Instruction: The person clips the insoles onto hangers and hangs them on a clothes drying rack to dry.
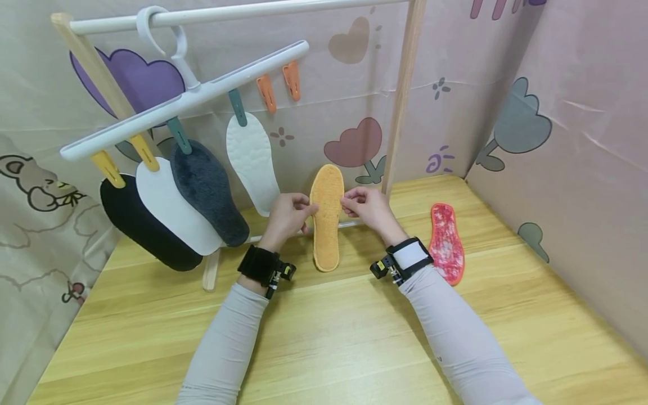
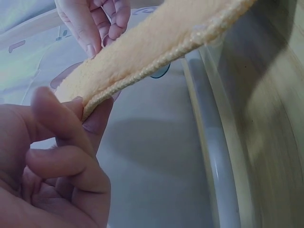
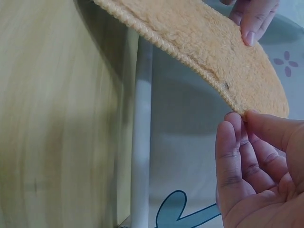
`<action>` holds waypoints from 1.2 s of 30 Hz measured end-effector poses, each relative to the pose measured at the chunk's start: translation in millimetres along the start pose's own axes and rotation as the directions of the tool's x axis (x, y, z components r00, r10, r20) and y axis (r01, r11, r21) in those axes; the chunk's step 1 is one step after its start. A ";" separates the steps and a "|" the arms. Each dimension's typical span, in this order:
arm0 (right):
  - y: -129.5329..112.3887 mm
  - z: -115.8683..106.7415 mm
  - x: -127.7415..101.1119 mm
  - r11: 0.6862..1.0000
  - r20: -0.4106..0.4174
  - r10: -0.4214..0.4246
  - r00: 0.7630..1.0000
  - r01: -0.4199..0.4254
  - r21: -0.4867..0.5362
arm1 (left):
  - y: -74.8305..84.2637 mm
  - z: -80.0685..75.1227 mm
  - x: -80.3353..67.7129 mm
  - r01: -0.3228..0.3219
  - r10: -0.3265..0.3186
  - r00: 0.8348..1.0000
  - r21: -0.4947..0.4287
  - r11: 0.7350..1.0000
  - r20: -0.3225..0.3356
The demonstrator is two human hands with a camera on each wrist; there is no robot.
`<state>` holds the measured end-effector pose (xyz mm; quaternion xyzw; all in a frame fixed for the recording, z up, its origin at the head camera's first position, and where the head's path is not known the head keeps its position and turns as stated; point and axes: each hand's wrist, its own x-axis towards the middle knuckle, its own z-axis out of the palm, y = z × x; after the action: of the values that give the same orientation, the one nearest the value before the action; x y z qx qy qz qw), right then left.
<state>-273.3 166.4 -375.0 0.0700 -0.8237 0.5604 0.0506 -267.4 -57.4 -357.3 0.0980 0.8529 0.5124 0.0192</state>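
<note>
From the head view, an orange fleecy insole (image 1: 326, 216) is held upright above the wooden worktop (image 1: 324, 332), just in front of the rack's lower rail. Its upper part is pinched on one edge by the left hand (image 1: 287, 216) and on the other by the right hand (image 1: 368, 208). A red patterned insole (image 1: 446, 243) lies flat on the worktop to the right. Four insoles are clipped to a white peg hanger (image 1: 187, 95) on the left.

From the left wrist view, the insole's (image 2: 156, 45) edge is nipped between thumb and forefinger, the other fingers curled.

From the right wrist view, the insole's (image 3: 213, 52) rim is caught between the right fingertips (image 3: 232, 124).
</note>
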 end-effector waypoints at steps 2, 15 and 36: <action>-2.1 -0.5 -0.2 1.000 -0.002 -0.001 1.000 0.001 0.006 | 0.2 -0.5 0.0 -0.013 0.013 1.000 0.006 1.000 -0.009; -13.2 -0.4 -0.4 0.998 -0.003 -0.051 0.999 0.051 0.021 | 6.4 -9.1 -5.2 -0.045 0.044 0.998 -0.019 0.999 -0.035; -70.8 -0.1 19.1 0.981 0.086 -0.143 0.986 0.152 -0.117 | 9.3 -40.1 -16.0 -0.135 0.125 0.982 -0.062 0.989 -0.138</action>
<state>-280.0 139.8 -307.0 0.1493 -0.8506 0.5000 0.0644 -255.6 -91.0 -331.2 0.1183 0.8252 0.5481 -0.0682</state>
